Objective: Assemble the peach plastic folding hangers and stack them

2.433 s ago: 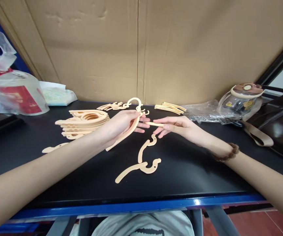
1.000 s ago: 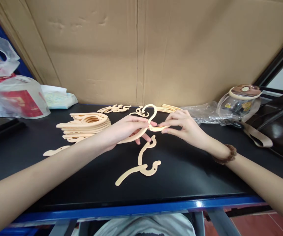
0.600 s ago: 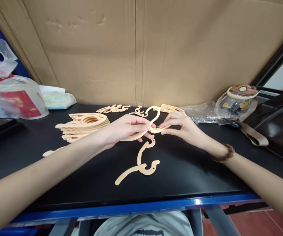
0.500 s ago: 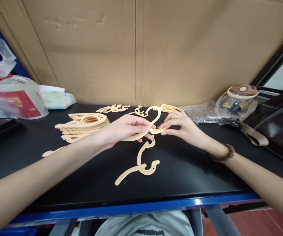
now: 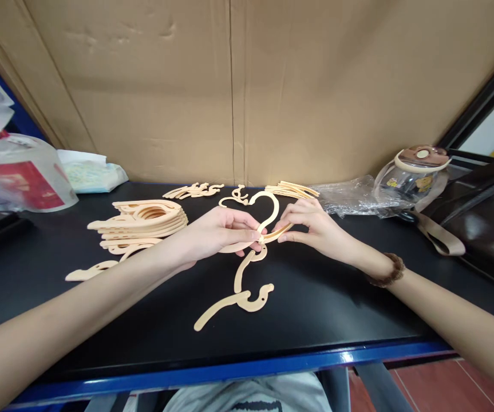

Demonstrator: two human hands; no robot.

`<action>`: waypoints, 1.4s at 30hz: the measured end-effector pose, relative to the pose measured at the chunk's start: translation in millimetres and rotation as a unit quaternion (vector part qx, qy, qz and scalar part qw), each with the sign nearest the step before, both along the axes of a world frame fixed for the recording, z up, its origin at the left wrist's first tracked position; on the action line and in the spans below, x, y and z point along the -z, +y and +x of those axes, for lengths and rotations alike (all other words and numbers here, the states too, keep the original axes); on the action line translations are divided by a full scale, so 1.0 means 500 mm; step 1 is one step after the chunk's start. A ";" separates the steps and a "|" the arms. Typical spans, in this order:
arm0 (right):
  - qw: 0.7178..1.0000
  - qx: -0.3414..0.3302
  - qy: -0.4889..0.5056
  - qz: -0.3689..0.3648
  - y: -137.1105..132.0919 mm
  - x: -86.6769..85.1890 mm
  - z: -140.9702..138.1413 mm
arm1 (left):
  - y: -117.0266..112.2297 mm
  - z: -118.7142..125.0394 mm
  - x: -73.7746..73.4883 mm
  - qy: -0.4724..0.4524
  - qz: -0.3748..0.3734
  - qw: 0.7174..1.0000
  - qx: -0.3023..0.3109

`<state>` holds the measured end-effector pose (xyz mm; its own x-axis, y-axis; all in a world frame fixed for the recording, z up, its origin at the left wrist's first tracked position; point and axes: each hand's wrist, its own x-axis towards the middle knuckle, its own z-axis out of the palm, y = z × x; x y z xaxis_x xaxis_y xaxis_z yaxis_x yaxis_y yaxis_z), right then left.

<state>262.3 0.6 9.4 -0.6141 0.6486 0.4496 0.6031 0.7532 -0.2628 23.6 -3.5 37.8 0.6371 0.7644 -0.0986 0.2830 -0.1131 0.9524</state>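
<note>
A cream plastic folding hanger (image 5: 271, 210) with its hook upward is held above the black table. My left hand (image 5: 225, 232) pinches it at the joint below the hook, its fingers partly hidden behind the piece. On the other side my right hand (image 5: 309, 223) grips the hanger's right arm between thumb and fingers. Just in front lie loose hanger pieces: a curved arm (image 5: 218, 312), a hook-shaped piece (image 5: 257, 298) touching it, and another arm (image 5: 241, 273) nearer my hands. A stack of folded hangers (image 5: 143, 226) rests behind my left forearm.
Along the back lie a group of hook pieces (image 5: 193, 190), a small cluster (image 5: 240, 195) and a bundle of arms (image 5: 292, 188). Clear plastic wrap (image 5: 354, 197) and a lidded bottle (image 5: 418, 178) stand right. At left are a plastic bag (image 5: 23, 177) and a tissue pack (image 5: 94, 173).
The hanger's right arm has tilted up at its outer end, with my right hand still on it. My left hand keeps its grip at the joint. The view has shifted slightly.
</note>
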 end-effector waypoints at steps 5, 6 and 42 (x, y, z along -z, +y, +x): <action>1.000 0.001 0.000 -0.002 0.000 -0.001 -0.001 | -0.003 0.002 -0.003 0.004 0.005 1.000 -0.003; 1.000 -0.001 0.000 -0.005 0.000 -0.001 -0.002 | -0.003 0.002 -0.003 0.005 0.004 1.000 -0.004; 0.986 0.152 -0.063 -0.019 -0.029 0.006 -0.037 | 0.002 0.005 0.018 -0.071 0.067 0.992 -0.083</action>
